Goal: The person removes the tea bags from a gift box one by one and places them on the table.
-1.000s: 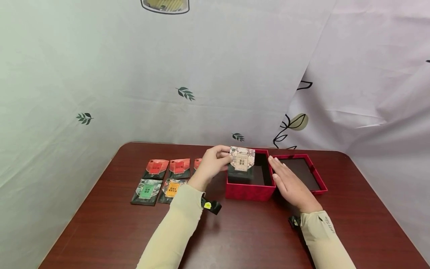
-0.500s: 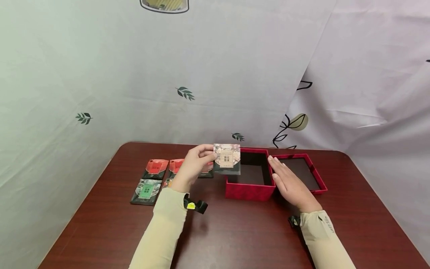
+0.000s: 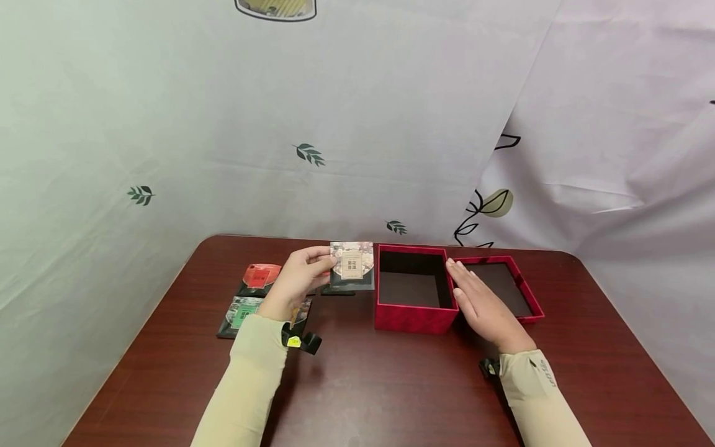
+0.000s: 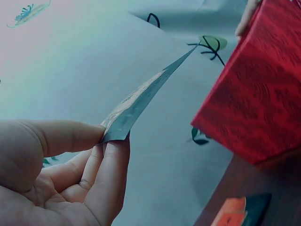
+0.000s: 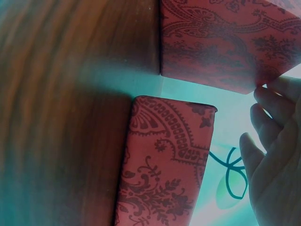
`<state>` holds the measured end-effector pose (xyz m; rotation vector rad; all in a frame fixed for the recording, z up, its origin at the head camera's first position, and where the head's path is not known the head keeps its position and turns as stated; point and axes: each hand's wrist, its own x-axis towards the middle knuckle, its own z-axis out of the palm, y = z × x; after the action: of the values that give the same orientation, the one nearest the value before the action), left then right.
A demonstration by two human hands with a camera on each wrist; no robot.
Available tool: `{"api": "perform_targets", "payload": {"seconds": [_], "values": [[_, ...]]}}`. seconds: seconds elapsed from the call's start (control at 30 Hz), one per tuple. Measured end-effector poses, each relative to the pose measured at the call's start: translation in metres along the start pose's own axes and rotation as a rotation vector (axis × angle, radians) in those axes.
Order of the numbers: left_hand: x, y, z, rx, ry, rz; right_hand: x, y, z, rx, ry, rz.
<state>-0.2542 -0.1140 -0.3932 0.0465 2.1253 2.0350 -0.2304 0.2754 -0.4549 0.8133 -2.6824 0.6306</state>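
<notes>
My left hand [image 3: 295,282] pinches a flat square sachet [image 3: 352,267] by its left edge, between thumb and fingers. Flowers are printed on top, a pale label sits in the middle, and the base is dark. In the left wrist view, the sachet [image 4: 136,106] appears nearly edge-on. It is held up just left of an uncovered red box [image 3: 416,318] with a dark inside. At that box's right rim, my right hand [image 3: 483,304] lies with straight fingers. The right wrist view shows those fingertips [image 5: 261,94] right at the box's patterned wall [image 5: 221,42].
On the left of the brown table [image 3: 391,385] lie a red sachet [image 3: 259,277], a green one [image 3: 240,316] and others partly hidden behind my left hand. A shallow red lid [image 3: 530,297] lies inside-up right of the box. Patterned cloth [image 3: 357,124] hangs behind.
My left hand has carried the sachet leftward, from over the box's opening to beside its left wall. It now covers more of the sachets on the table. My right hand has stayed put.
</notes>
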Motion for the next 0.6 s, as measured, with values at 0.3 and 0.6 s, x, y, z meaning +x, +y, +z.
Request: {"api": "perform_targets", "payload": {"seconds": [0.3, 0.6], "values": [[-0.002, -0.019, -0.017, 0.032, -0.011, -0.025, 0.0, -0.001, -0.001, 0.005, -0.015, 0.01], [-0.002, -0.036, -0.023, 0.085, -0.016, -0.053, 0.0, -0.002, -0.003, 0.008, -0.033, 0.032]]}}
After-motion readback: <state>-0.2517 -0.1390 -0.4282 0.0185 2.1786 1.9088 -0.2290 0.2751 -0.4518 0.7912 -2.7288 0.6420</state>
